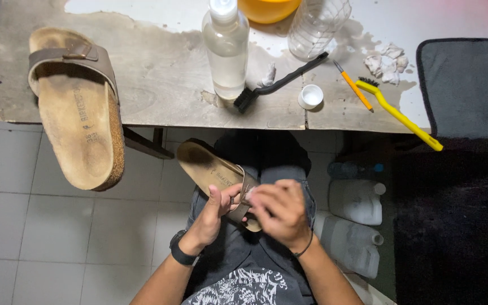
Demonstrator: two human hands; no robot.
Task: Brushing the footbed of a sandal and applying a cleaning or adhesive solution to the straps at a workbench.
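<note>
Brown sandal (pixel 213 169) over lap: light, stiff cork sole. Left hand (pixel 213 217) grips strap end; right hand (pixel 278 212) closed on small white wad, pressing strap.

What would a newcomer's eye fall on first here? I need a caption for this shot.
A big brown sandal lies at the left end of the worn table, its toe overhanging the edge. Below, over the lap, the left hand and right hand hold its mate. A yellow brush stands out at the table's right.
</note>
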